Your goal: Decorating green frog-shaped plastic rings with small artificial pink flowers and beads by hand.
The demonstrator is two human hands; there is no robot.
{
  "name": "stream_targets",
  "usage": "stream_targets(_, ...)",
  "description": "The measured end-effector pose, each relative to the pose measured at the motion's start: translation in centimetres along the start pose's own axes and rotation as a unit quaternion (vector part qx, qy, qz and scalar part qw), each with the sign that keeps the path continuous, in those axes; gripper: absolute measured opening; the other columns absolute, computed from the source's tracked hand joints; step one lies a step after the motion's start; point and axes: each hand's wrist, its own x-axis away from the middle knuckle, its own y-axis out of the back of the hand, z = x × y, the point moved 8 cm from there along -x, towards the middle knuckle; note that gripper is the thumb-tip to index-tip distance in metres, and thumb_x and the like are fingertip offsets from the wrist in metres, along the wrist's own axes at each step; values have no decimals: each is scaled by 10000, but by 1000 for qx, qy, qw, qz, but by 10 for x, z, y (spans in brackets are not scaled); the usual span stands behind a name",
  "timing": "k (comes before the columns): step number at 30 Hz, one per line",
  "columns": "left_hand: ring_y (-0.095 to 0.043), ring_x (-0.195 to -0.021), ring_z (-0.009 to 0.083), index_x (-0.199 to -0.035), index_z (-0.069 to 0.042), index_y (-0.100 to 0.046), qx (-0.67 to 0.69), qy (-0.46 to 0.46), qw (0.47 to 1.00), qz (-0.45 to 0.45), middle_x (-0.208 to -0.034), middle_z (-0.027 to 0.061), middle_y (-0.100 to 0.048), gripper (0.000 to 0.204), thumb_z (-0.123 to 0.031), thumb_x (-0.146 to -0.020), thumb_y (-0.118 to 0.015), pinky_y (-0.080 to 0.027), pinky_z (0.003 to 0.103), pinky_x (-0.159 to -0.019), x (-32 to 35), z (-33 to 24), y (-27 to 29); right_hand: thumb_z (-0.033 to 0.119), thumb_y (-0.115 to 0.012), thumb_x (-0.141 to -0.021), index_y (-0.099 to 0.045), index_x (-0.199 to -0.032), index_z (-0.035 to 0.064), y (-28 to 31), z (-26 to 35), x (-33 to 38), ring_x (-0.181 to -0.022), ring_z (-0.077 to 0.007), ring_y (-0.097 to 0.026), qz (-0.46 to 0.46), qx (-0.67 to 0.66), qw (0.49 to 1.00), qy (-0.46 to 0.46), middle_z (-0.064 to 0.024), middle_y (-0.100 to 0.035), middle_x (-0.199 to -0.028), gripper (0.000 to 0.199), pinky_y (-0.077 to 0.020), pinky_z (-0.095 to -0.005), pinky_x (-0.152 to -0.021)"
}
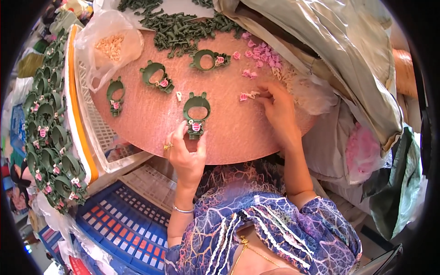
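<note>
Clear plastic bag (110,43) of pale beige bits sits at the upper left rim of my round pinkish board (229,133), mouth open, sagging over the white crate (94,123) with its orange edge. Another clear bag (316,94) of beige bits lies crumpled at the board's right rim, just beyond my right hand. Bigger grey-green plastic sacks (339,50) heap up on the right, and a clear bag with pink pieces (364,151) is tucked under them. No labels readable.

My left hand (185,153) pinches the bottom of a green frog-shaped ring piece (197,112), thumb and forefinger closed on its lower end where a pink part sits. It lies flat near the board's centre, close to the near edge. My right hand (277,107) has its fingertips bent down on a small pink and beige part (247,96); whether they actually grip it I cannot tell.

Three more green ring pieces (156,75) lie spread across the board's left and top. Loose pink parts (261,50) scatter at upper right, a pile of green parts (188,30) at the top edge. Finished green pieces (48,123) fill the far left. A blue crate (123,220) sits below the board.

Open board surface lies between my hands and left of the held piece.
</note>
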Motion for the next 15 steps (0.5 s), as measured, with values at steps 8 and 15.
stream_targets(8,-595,-907,295,-1171,-46,-572,-80,-55,995,-6,-995,103,-646,575,-141,-678,-853,-454,431,-822,4,-13,-10,25,-687,-806,-640,-909,-3,-16,7,5,-800,-329,-613,12,79,996,44,-152,-606,-918,116,-475,-399,-674)
stream_targets(15,-609,-887,309,-1151,-23,-589,-70,-70,994,-42,-967,118,-649,572,-62,-650,-861,-471,426,-791,6,-16,-1,-38,-622,-865,-597,-950,-1,-7,47,12,-757,-232,-619,-105,155,963,192,-125,-631,-931,96,-484,-335,-676)
